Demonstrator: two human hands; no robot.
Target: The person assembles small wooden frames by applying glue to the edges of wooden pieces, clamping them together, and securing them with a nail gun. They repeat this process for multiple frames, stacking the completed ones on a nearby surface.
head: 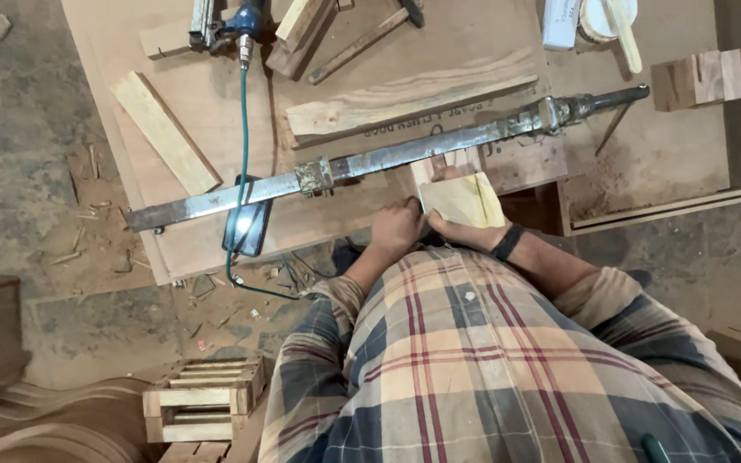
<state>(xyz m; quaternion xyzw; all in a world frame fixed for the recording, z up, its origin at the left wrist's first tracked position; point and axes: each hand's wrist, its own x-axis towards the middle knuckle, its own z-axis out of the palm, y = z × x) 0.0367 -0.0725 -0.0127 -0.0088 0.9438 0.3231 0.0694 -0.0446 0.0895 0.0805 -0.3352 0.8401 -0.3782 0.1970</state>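
Observation:
A small pale wooden block sits at the near edge of the plywood workbench, just below a long metal bar clamp. My left hand is curled against the block's left edge. Below the block lies my right hand, with a black band on its wrist, gripping the block's lower side. My plaid shirt fills the lower part of the view and hides everything beneath my arms.
A dark phone lies under the clamp's left part, beside a green hose that leads to an air nailer. Wooden strips, a plank and a notched block lie on the bench. A slatted crate stands on the floor.

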